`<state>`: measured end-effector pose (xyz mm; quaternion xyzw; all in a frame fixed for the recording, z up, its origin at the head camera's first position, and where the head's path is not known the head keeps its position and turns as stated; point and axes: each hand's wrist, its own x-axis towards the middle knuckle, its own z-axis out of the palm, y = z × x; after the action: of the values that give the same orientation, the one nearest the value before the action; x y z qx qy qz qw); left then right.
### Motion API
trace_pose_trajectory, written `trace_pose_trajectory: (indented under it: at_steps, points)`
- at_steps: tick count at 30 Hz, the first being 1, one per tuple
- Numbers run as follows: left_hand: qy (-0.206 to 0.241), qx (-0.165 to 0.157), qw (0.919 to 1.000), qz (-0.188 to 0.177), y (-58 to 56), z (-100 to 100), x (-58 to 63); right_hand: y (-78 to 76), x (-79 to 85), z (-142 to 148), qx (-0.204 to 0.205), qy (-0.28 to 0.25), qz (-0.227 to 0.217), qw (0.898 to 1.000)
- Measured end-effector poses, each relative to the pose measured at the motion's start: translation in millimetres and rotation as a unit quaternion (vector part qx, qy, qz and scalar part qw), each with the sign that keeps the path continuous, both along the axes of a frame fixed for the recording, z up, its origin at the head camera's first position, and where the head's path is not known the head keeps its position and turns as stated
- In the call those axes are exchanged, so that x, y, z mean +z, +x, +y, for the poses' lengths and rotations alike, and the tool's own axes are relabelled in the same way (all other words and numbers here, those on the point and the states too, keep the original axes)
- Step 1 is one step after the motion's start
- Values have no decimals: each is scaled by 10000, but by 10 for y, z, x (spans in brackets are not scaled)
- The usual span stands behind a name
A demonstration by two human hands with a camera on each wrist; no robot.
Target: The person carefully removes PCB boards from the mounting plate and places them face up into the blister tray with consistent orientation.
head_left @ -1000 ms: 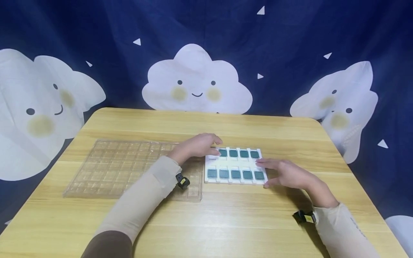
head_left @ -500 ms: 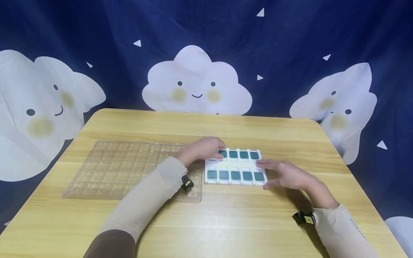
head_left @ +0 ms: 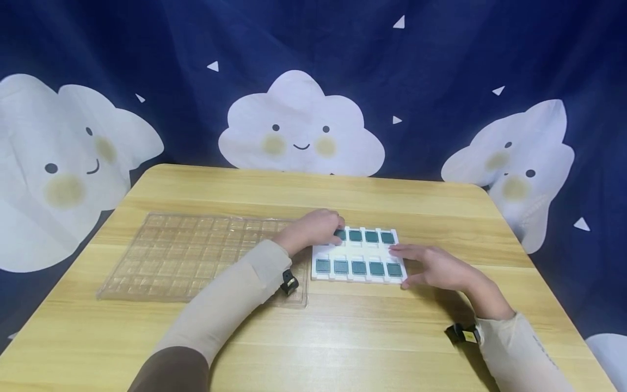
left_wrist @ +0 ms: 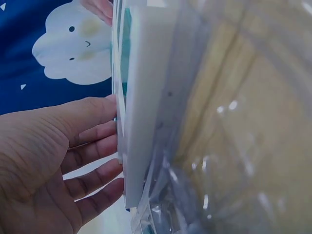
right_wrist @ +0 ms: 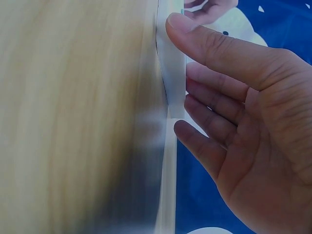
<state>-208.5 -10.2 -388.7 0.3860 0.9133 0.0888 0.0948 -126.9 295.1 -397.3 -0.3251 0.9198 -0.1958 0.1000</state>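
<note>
A white tray [head_left: 357,250] lies flat on the table, with square green chips [head_left: 358,267] in two rows of slots. My left hand [head_left: 315,226] is at its upper left, thumb and fingers closed about the near and far edges of one green chip [head_left: 341,234]; they partly cover it. In the left wrist view, those fingertips [left_wrist: 113,170] meet the tray's top. My right hand [head_left: 436,265] holds the tray's right end, thumb [right_wrist: 183,24] against the side and fingers at the upper face. The slot under my left hand is hidden.
A large clear plastic tray [head_left: 166,256] with many square pockets lies left of the white tray, partly under my left forearm. Wooden table [head_left: 313,348] surrounds both. A dark blue cloth [head_left: 313,32] with white clouds hangs behind.
My left hand has moved slightly right and down onto the upper-row chip, its thumb and fingers drawing together. My right hand stays at the tray's right end.
</note>
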Motion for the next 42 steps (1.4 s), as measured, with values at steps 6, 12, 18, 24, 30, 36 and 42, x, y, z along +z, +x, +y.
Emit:
trace_pose_trajectory:
  at_steps: [6,12,18,24,30,36,42]
  points:
    - [38,83,10000,-35,-6,11,-23,-1,-11,6,-56,-10,-133,9999]
    - [106,109,9999,-15,-18,0,-36,-2,-13,8,-53,15,-150,9999]
    - [177,149,9997,33,-14,-11,-22,4,3,1,8,28,-128,9999]
    - [248,153,9996,-62,-21,-48,-18,2,12,-6,13,50,-134,9999]
    - [630,295,9974,-161,-28,-148,9,-2,12,-3,12,67,-144,9999]
    - [1038,311,9939,-196,-37,-282,38,3,11,-1,-3,40,-87,10000]
    - [1330,385,9901,-215,-26,-413,82,5,15,-3,-21,66,-135,9999]
